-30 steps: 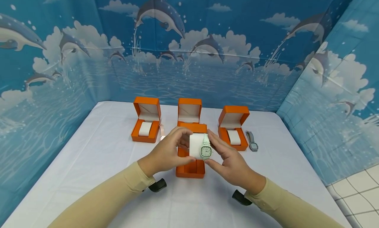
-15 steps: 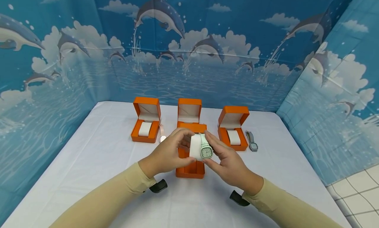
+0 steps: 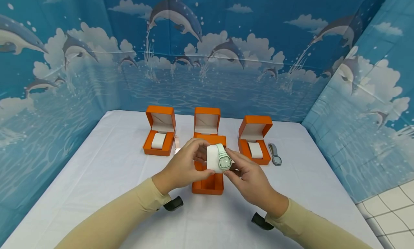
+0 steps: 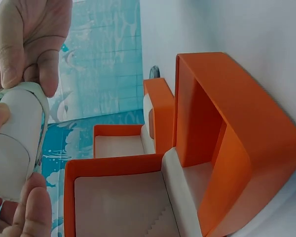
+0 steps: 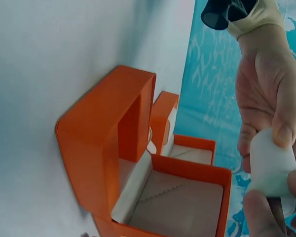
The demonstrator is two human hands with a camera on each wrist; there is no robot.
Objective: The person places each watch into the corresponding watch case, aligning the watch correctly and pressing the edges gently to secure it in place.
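Observation:
A pale green wristwatch point(image 3: 224, 162) wraps round the right end of a white watch cushion point(image 3: 212, 158), its square dial facing up. My left hand point(image 3: 184, 166) grips the cushion's left end between fingers and thumb. On the other side, my right hand point(image 3: 253, 179) pinches the watch at its dial and strap. Both hands hold these above an open orange watch box point(image 3: 207, 187), whose base shows a bare orange hollow. In the left wrist view the strap point(image 4: 43, 106) curves round the cushion, and the fingers cover part of it.
Open orange boxes with white cushions stand at the left point(image 3: 159, 141) and right point(image 3: 255, 150); another raised lid point(image 3: 207, 120) shows behind the middle box. A pink-strapped watch point(image 3: 176, 144) lies by the left box, a grey watch point(image 3: 275, 155) by the right one, on white cloth point(image 3: 113, 152).
The watch has tilted on the cushion, its strap now slanting down to the right. My right fingers have shifted along it. The left hand keeps its grip with little movement.

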